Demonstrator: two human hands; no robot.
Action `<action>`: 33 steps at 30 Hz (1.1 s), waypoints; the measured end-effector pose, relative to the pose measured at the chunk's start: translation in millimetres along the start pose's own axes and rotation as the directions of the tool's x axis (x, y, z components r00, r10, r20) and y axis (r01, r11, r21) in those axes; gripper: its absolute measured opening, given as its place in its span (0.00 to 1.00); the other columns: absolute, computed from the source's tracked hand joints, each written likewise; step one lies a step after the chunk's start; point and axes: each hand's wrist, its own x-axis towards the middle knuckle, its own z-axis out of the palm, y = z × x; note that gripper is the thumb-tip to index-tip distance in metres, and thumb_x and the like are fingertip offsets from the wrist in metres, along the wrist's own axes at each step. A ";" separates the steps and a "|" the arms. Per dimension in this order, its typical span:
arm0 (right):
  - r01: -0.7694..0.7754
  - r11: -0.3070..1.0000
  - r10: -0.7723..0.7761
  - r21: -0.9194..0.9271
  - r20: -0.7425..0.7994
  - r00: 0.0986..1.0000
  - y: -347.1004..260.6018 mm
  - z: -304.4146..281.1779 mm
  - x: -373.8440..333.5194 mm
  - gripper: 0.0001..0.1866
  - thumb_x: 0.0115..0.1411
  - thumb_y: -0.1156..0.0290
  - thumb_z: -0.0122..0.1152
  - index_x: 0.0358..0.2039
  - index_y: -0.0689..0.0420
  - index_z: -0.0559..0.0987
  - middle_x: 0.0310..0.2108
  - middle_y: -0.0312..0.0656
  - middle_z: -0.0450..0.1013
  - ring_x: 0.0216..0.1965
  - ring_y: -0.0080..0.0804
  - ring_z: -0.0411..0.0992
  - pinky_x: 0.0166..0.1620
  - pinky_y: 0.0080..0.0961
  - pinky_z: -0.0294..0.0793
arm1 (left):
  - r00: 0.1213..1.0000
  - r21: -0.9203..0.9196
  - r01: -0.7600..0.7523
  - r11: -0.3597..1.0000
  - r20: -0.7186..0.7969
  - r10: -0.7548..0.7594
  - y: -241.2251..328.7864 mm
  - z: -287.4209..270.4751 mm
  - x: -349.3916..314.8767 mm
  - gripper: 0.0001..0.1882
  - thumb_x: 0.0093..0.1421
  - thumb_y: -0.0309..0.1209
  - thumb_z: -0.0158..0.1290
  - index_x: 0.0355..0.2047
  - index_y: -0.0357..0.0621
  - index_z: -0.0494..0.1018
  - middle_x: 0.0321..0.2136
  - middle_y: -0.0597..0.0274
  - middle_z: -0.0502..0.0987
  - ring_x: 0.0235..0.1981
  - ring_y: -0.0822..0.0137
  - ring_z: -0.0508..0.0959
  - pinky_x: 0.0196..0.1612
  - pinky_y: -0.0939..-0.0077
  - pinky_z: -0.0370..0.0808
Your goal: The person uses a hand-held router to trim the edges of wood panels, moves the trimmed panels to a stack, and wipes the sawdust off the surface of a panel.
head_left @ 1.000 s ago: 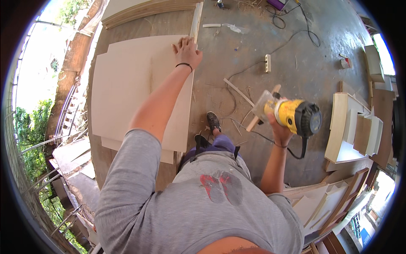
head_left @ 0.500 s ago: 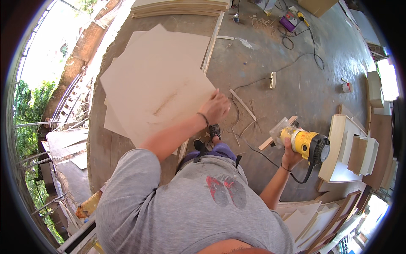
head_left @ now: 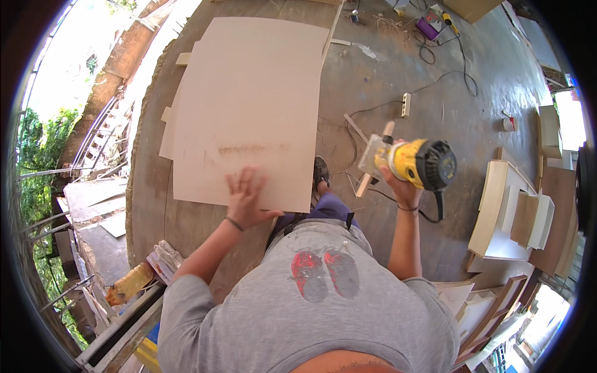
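A large pale board (head_left: 255,93) lies on top of other sheets on the workbench, a brown smudge across its lower part. My left hand (head_left: 247,198) is at the board's near edge, its fingers spread over the surface and blurred a little. To the right of the bench, my right hand (head_left: 403,190) grips a yellow and black trim router (head_left: 415,164) by its body, held up over the floor. A clear base plate and a strip of wood sit at the router's left end, and a black cord hangs from its other end.
Cut wood strips (head_left: 357,128) and a cord lie on the floor, with a white power strip (head_left: 406,105) farther off. Pale cabinet pieces (head_left: 494,217) stand at the right. The bench's rough left edge (head_left: 142,124) borders an open drop.
The top board has turned to lie nearly square with the bench. My left hand has moved left from its right corner to its near edge. The router has shifted slightly left and up.
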 end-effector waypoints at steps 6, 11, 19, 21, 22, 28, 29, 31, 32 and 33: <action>0.033 0.998 -0.023 -0.045 0.223 0.975 -17.0 45.8 7.5 0.31 0.46 0.73 0.72 0.52 0.60 0.71 0.51 0.42 0.71 0.53 0.33 0.68 0.57 0.30 0.67 | 0.999 0.219 0.028 0.975 -0.044 -0.019 -57.4 -12.8 -32.8 0.55 0.38 0.74 0.53 0.61 0.53 0.63 0.67 0.56 0.55 0.69 0.54 0.49 0.66 0.40 0.33; 0.141 0.985 -0.102 -0.104 0.315 0.944 -17.1 80.1 14.4 0.27 0.47 0.68 0.74 0.48 0.59 0.76 0.46 0.40 0.75 0.46 0.30 0.72 0.53 0.30 0.70 | 0.997 0.189 -0.021 0.982 -0.072 0.035 -86.3 -17.6 3.8 0.52 0.39 0.72 0.54 0.60 0.55 0.66 0.66 0.61 0.57 0.69 0.57 0.51 0.67 0.44 0.35; 0.226 0.934 -0.108 -0.276 0.383 0.917 0.0 116.6 21.2 0.22 0.46 0.63 0.73 0.42 0.56 0.79 0.39 0.38 0.77 0.41 0.29 0.75 0.48 0.29 0.74 | 0.998 0.124 0.002 0.992 -0.055 0.005 -83.5 -19.2 39.7 0.51 0.36 0.68 0.60 0.58 0.56 0.67 0.66 0.65 0.58 0.69 0.58 0.51 0.67 0.42 0.38; 0.224 0.940 -0.114 -0.257 0.383 0.917 -4.8 119.0 27.1 0.23 0.46 0.63 0.73 0.42 0.56 0.79 0.39 0.38 0.77 0.41 0.29 0.75 0.48 0.30 0.74 | 0.996 0.113 -0.007 0.994 -0.086 0.017 -85.0 -15.2 38.7 0.50 0.36 0.67 0.61 0.58 0.57 0.67 0.65 0.66 0.58 0.69 0.59 0.51 0.67 0.42 0.38; 0.232 0.933 -0.124 -0.274 0.358 0.925 -2.7 121.2 26.2 0.23 0.45 0.63 0.74 0.42 0.56 0.79 0.38 0.37 0.77 0.40 0.29 0.75 0.47 0.29 0.75 | 0.995 0.108 -0.012 0.994 -0.102 0.023 -85.5 -13.3 38.1 0.49 0.37 0.67 0.61 0.58 0.57 0.68 0.65 0.66 0.59 0.69 0.59 0.52 0.68 0.42 0.39; 0.174 0.973 -0.123 -0.154 0.297 0.947 -8.1 129.0 34.0 0.25 0.43 0.62 0.76 0.41 0.57 0.80 0.36 0.36 0.78 0.37 0.26 0.76 0.44 0.27 0.76 | 0.989 0.058 -0.032 0.998 -0.143 0.040 -84.1 -14.6 43.2 0.47 0.38 0.66 0.62 0.57 0.58 0.69 0.64 0.68 0.61 0.68 0.61 0.53 0.68 0.44 0.40; 0.172 0.976 -0.127 -0.134 0.295 0.947 -6.9 130.2 34.1 0.25 0.43 0.62 0.76 0.41 0.57 0.80 0.37 0.36 0.78 0.37 0.26 0.76 0.44 0.27 0.76 | 0.989 0.062 -0.030 0.998 -0.145 0.038 -84.8 -14.3 42.5 0.47 0.37 0.66 0.62 0.57 0.59 0.69 0.64 0.68 0.61 0.68 0.61 0.53 0.68 0.44 0.40; 0.172 0.978 -0.131 -0.120 0.295 0.947 -8.1 132.5 33.8 0.25 0.43 0.61 0.76 0.41 0.57 0.80 0.36 0.37 0.78 0.37 0.26 0.76 0.43 0.26 0.76 | 0.988 0.067 -0.025 0.997 -0.148 0.035 -86.0 -13.0 41.8 0.47 0.37 0.66 0.62 0.57 0.60 0.69 0.65 0.69 0.60 0.68 0.61 0.53 0.68 0.43 0.40; 0.170 0.980 -0.134 -0.101 0.291 0.947 -11.3 133.9 34.5 0.24 0.44 0.61 0.76 0.41 0.57 0.80 0.36 0.37 0.78 0.36 0.26 0.76 0.43 0.26 0.76 | 0.989 0.073 -0.021 0.997 -0.147 0.032 -86.1 -13.3 42.1 0.47 0.37 0.66 0.62 0.57 0.60 0.69 0.65 0.69 0.60 0.68 0.61 0.53 0.68 0.43 0.41; 0.168 0.982 -0.138 -0.082 0.287 0.948 -13.2 134.9 34.2 0.24 0.44 0.60 0.76 0.40 0.57 0.80 0.35 0.37 0.78 0.36 0.26 0.76 0.43 0.26 0.77 | 0.989 0.078 -0.017 0.997 -0.146 0.029 -85.7 -13.8 42.6 0.48 0.37 0.66 0.62 0.57 0.61 0.68 0.65 0.70 0.60 0.68 0.61 0.53 0.68 0.43 0.41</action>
